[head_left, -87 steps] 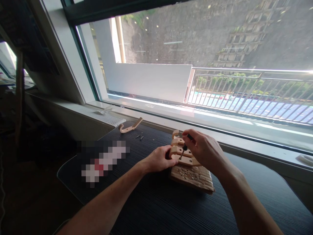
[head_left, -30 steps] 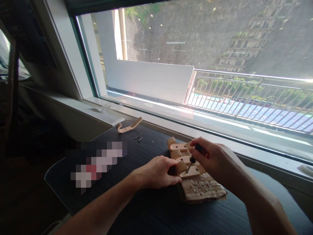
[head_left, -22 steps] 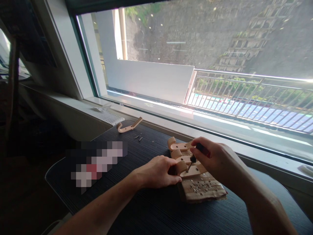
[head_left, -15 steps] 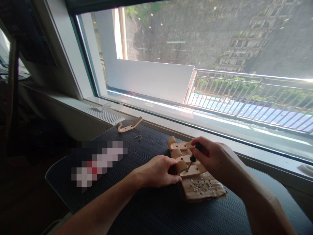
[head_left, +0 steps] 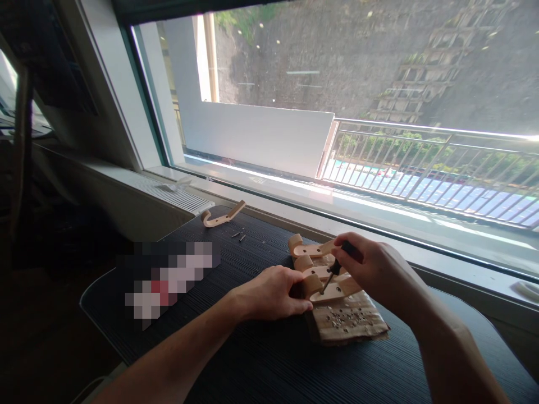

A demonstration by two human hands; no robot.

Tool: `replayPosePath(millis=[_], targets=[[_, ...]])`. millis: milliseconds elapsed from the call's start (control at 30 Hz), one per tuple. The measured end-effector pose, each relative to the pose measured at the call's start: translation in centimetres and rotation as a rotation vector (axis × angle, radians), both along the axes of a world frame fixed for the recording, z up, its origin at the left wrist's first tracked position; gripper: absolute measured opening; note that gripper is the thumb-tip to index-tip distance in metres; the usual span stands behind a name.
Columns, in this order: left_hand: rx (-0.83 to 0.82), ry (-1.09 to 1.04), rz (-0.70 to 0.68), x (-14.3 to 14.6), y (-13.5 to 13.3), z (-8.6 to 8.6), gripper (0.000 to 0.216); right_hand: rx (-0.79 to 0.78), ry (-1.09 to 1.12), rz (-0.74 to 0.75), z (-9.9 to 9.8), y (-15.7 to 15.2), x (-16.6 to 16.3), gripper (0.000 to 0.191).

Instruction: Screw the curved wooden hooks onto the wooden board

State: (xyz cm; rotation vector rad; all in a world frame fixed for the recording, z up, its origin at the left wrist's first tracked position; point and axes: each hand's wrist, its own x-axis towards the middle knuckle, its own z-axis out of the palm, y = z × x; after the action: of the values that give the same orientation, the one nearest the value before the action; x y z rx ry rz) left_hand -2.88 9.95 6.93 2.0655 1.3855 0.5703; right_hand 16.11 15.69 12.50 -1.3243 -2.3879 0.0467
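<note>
My right hand (head_left: 366,261) is closed round the dark handle of a screwdriver (head_left: 336,267). Its shaft slants down, and the tip meets the nearest wooden hook (head_left: 330,293) near its curled end. My left hand (head_left: 275,294) grips that hook's curled end, thumb in front and fingers behind. Two more wooden hooks (head_left: 311,248) lie side by side behind it, all on a brown board (head_left: 353,331) that looks wrapped in paper or tape. Many small holes or bits of metal dot the board's near part; I cannot tell which.
A loose wooden hook (head_left: 223,216) lies at the far left of the dark table (head_left: 236,359), with a few screws (head_left: 241,237) near it. A blurred-out flat item (head_left: 168,286) rests left of my arm. The window sill (head_left: 269,207) borders the table's back.
My right hand and the screwdriver handle have tilted slightly to the right and turned a little. The tip stays on the hook. My left hand keeps its place.
</note>
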Motion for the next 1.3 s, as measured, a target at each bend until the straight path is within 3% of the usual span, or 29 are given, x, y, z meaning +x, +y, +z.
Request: replayPosePath(millis=[400, 667, 800, 1133, 1300], targets=[[0.013, -0.010, -0.003, 0.0, 0.1, -0.3, 0.025, -0.083, 0.039, 0.097, 0.4, -0.6, -0.2, 0.018], [0.002, -0.024, 0.003, 0.2, 0.0, -0.5, 0.024, 0.061, -0.105, -0.052, -0.1, -0.5, -0.9, 0.027], [0.003, -0.045, 0.008, 0.3, 0.2, -0.8, 0.026, 0.111, -0.146, -0.043, -0.3, -1.2, -1.8, 0.030], [-0.043, -0.255, -0.007, -0.7, 1.5, -2.4, 0.027, 0.022, 0.055, 0.179, -0.3, -1.0, -1.7, 0.032], [-0.028, -0.256, 0.036, -0.3, 1.4, -2.2, 0.026, 0.063, 0.060, 0.088, -1.3, -0.2, -2.8, 0.032]])
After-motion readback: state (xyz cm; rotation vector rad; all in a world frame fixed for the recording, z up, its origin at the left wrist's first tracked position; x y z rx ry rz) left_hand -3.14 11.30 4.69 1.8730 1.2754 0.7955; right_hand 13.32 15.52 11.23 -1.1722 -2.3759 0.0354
